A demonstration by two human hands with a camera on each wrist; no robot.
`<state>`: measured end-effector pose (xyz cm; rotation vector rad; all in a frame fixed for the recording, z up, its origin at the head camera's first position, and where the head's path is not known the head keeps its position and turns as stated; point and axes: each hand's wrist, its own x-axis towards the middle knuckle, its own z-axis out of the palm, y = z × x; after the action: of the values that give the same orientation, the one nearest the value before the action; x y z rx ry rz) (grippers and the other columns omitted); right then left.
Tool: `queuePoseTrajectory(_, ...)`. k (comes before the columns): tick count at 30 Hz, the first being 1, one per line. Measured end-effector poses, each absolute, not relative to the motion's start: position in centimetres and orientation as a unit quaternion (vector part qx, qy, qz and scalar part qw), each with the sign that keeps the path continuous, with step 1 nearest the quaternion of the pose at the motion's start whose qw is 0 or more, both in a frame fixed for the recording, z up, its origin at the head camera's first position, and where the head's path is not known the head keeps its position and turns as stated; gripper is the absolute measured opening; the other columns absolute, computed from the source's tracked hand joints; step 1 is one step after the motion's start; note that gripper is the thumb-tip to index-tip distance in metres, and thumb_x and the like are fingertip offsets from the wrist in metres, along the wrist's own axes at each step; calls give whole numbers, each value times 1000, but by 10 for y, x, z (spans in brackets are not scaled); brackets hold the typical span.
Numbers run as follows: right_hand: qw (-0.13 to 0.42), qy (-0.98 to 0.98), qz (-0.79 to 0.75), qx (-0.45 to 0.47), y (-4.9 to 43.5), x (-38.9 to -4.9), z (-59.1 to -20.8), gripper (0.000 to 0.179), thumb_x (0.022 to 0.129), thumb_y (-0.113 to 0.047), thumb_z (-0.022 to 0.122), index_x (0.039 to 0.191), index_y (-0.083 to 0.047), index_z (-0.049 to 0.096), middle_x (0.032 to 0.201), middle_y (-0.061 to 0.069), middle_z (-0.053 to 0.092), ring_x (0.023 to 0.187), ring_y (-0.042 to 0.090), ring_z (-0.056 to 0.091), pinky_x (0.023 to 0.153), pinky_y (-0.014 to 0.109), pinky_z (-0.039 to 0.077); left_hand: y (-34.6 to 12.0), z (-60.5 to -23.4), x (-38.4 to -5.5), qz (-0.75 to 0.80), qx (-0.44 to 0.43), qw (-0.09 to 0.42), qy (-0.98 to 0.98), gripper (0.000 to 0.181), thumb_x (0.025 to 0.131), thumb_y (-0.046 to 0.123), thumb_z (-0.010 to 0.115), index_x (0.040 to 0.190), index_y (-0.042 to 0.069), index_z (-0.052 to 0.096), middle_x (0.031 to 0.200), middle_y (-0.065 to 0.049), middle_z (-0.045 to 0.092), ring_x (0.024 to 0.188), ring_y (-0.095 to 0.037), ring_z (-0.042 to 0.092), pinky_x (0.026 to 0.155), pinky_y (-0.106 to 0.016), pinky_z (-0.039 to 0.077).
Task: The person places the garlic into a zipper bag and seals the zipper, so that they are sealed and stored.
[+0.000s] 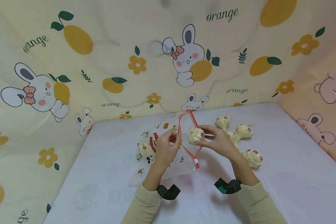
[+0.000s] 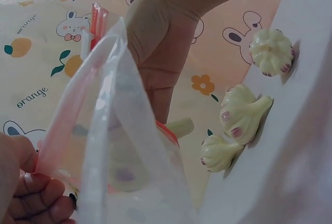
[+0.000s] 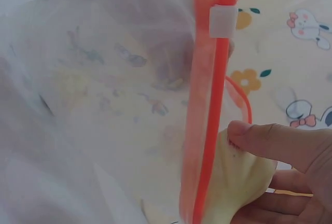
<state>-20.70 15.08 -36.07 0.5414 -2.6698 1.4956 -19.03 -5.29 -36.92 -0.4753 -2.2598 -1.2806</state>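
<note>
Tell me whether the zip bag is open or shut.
Open: the zip bag's red strips part in a loop, and the left hand holds one edge.

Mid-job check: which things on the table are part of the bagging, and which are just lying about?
In the job:
zip bag, mouth held open by left hand
garlic bulb in right hand
garlic bulb in the bag
four loose garlic bulbs

Lying about:
rabbit-print backdrop

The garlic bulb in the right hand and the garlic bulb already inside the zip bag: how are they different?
The held garlic bulb is gripped by the right hand at the bag's red-edged mouth, in the air; the bagged garlic bulb lies low inside the zip bag, untouched. The held one shows plainly; the bagged one is dimmed by printed plastic. Both look pale cream.
</note>
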Motion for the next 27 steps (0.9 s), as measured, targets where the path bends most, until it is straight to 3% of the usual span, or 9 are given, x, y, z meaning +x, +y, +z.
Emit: queuePoseTrajectory(27,-1,-852,496,167,160,-218,-357,60,75,-21,75,126,1,52,128,22,56,116,35,57,96,43,48,-56,-361,-191,-482,-152,235,-830,12,86,12,57,78,4,61,68,-9,65,63,-14,60,59,-16,47)
